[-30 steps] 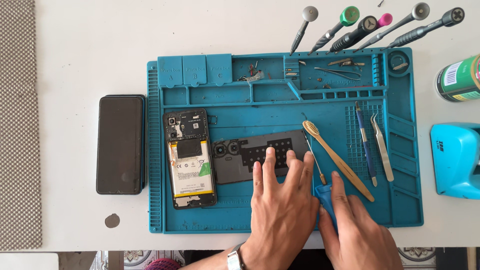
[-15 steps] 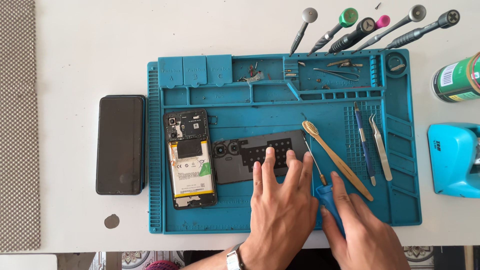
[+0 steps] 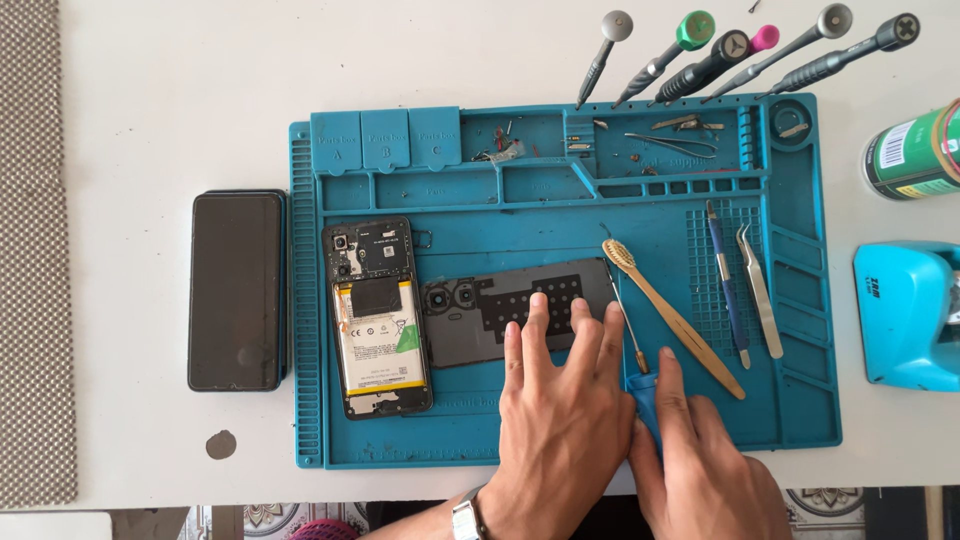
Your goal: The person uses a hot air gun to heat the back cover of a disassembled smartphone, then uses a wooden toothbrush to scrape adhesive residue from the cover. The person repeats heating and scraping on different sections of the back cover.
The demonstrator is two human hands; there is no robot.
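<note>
Left hand [image 3: 560, 420] presses flat, fingers spread, on the back cover [image 3: 500, 320]; right hand [image 3: 700, 470] grips a screwdriver [image 3: 640, 375].

Dark back cover [image 3: 500, 320] lies flat under my left fingers [image 3: 545, 330]; blue-handled screwdriver [image 3: 630, 345] angled along its right edge.

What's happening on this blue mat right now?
A person is working on a phone that has been taken apart. The left hand presses flat on the dark back cover, while the right hand grips a blue-handled screwdriver with its tip at the cover's right edge. The opened phone, its battery showing, lies beside the cover on the mat. A toothbrush and tweezers rest to the right.
</note>
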